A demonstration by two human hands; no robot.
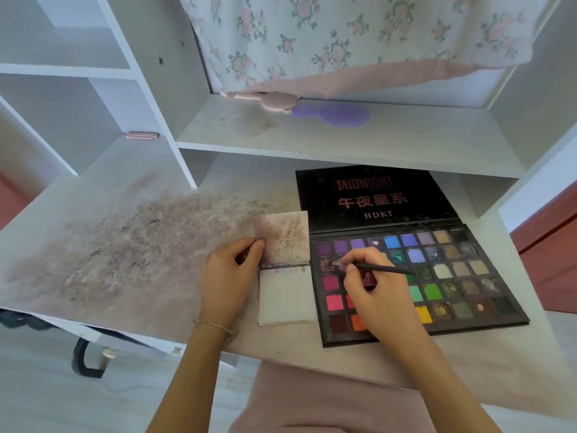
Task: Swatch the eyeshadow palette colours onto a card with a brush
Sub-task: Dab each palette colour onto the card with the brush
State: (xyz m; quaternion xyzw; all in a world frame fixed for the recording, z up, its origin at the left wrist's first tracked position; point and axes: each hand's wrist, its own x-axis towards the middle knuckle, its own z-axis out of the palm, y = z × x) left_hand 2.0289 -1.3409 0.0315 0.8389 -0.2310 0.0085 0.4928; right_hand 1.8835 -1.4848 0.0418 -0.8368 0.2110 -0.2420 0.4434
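A brush (379,269) is pinched in the right hand (379,295), its tip dipped into the palette (487,295); just left of the palette, a stained card (282,237) is gripped by the left hand (229,276).

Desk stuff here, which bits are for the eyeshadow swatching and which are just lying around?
In use: eyeshadow palette, brush in the right hand, stained card pinched by the left hand, white swatch card.
Lying about: purple hairbrush, pink comb, floral cloth.

On the stained bench (125,245), the right hand (374,292) pinches a thin brush (384,269), tip in a dark pan of the open palette (468,276). The left hand (231,270) holds a smudged card (282,239) above a white card (287,295).
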